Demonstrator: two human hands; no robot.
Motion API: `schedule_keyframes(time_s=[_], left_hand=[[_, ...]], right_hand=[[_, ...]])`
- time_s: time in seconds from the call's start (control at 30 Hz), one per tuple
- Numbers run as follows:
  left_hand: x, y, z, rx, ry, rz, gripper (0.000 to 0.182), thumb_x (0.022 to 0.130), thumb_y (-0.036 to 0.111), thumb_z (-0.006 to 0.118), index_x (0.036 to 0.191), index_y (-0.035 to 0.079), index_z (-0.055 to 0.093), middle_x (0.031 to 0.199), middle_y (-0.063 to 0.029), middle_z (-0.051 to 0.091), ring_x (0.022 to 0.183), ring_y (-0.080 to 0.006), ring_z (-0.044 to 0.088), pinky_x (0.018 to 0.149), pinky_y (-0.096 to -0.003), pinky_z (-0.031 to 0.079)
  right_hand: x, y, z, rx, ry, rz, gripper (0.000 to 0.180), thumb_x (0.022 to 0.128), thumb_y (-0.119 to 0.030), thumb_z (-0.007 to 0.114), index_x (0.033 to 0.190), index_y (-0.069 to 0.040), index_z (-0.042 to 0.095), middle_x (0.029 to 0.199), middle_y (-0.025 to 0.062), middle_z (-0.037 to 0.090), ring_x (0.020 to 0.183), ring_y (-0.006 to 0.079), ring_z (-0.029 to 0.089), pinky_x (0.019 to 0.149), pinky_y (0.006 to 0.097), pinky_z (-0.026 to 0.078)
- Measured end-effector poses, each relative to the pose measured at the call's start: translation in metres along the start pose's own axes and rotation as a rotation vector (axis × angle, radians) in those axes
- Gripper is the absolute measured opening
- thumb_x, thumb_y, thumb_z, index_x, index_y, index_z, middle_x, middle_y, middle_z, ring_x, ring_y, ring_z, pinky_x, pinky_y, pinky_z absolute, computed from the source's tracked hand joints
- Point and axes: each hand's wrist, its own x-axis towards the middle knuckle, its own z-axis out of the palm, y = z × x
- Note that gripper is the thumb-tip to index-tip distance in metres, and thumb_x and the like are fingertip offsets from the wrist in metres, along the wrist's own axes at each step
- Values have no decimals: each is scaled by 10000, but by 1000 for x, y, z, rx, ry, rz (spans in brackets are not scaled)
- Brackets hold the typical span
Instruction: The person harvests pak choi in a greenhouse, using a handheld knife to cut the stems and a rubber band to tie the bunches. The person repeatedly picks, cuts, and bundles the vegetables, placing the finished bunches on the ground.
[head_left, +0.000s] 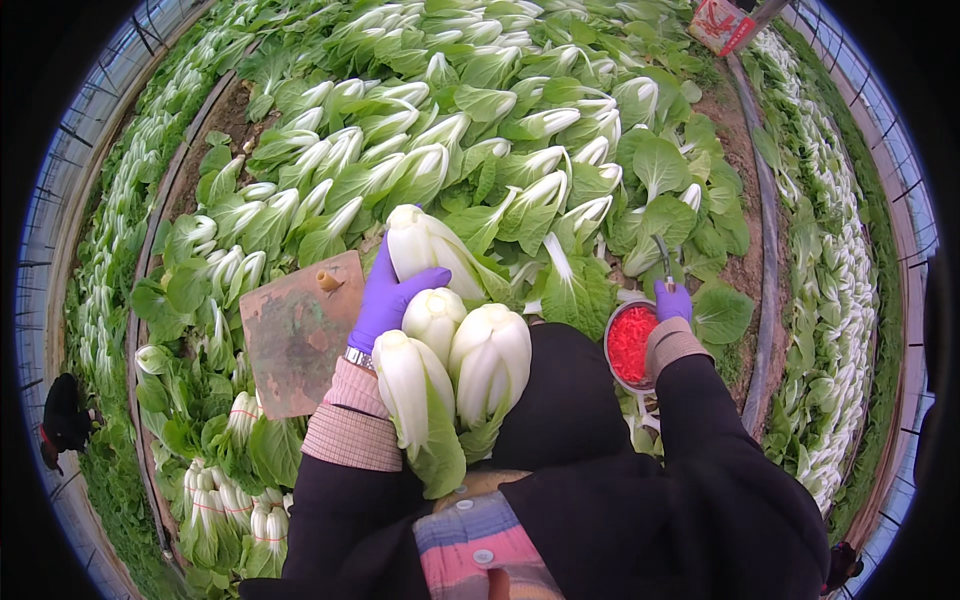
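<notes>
My left hand (382, 294), in a purple glove, is wrapped around a thick white-stemmed bok choy head (431, 251), its cut base facing up. Three more trimmed heads (491, 364) lean together against that forearm and my lap, leaves downward. On the right, my right hand (673, 301), also gloved in purple, grips a small hooked knife (663, 253). Its curved blade points away from me, over the leaves of a bok choy plant (651, 225). Beside my right wrist is a round container (609, 352) filled with red bands or strips (630, 341).
A worn flat board (296, 337) with a short peg lies left of my left hand. Banded bok choy bundles (217, 499) stand lower left. Cut heads (420, 161) cover the bed ahead. Dark hoses (761, 225) run along both sides. Another person (64, 412) is far left.
</notes>
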Motion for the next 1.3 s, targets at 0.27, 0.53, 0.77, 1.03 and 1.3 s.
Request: schedule_keyframes(time_s=[0.27, 0.53, 0.77, 1.03, 1.3], left_hand=[[-1, 9, 14, -77, -157, 2, 947, 755, 21, 799, 1556, 105, 299, 1476, -70, 450, 1329, -197, 447, 1099, -357, 381], [2, 14, 17, -137, -283, -54, 1023, 750, 35, 775, 1593, 120, 201, 1556, -67, 342, 1412, -190, 340, 1159, -361, 298], [11, -4, 3, -33, -211, 135, 1091, 815, 458, 749, 1615, 175, 64, 1570, -176, 274, 1391, -264, 365, 1155, -375, 285], [14, -19, -4, 137, 98, 22, 751, 968, 515, 581, 1470, 1, 363, 1320, -173, 522, 1118, -226, 551, 1008, -359, 435], [-10, 4, -17, -99, 126, -432, 438, 936, 449, 656, 706, 76, 635, 615, -9, 562, 582, -128, 513, 602, -282, 438]], right_hand=[[-42, 33, 20, -17, 3, -38, 672, 746, -438, 797, 1235, -7, 632, 1199, 222, 659, 1112, 360, 638, 969, 429, 492], [-112, -315, -61, 893, -1404, -918, 728, 820, -362, 779, 1410, -25, 519, 1367, 96, 580, 1277, 220, 511, 1134, 377, 337], [-145, -369, -72, 608, -1784, -759, 709, 707, -173, 841, 1326, -3, 540, 1267, 90, 622, 1214, 177, 550, 1083, 350, 401], [-165, -351, -81, 355, -1535, -984, 687, 665, -221, 885, 1259, -12, 610, 1178, 72, 651, 1085, 157, 597, 978, 319, 475], [-124, -330, -175, 662, -981, -827, 708, 718, -267, 815, 1308, 29, 561, 1150, 98, 673, 1006, 188, 661, 912, 343, 526]])
